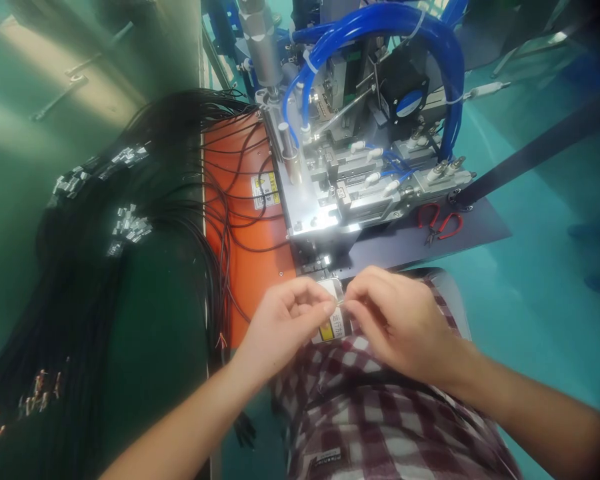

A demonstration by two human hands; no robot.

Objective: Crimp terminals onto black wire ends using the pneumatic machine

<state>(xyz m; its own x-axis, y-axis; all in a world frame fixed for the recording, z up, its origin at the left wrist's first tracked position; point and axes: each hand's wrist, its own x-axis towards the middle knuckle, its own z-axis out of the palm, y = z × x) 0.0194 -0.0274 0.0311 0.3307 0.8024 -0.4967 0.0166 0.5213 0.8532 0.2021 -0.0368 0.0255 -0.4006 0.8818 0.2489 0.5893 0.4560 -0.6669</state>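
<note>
My left hand (300, 313) is closed in a pinch, its thumb and forefinger pressed together. My right hand (395, 320) pinches just to the right, and the fingertips of both hands nearly meet. A tiny pale, thin piece shows between them, too small to name. Behind the fingers is a white and yellow label plate (326, 333) at the front of the machine (320, 207). Thin black cables (225, 227) run over the orange base plate (260, 267), and one reaches toward my left wrist.
On the green surface at left lie bundled black cables (175, 227) with metal connectors (130, 225) and stripped wire ends (40, 393). Red-handled cutters (439, 225) rest on the dark plate (480, 230) at right. Blue air hoses (453, 73) arch above the machine.
</note>
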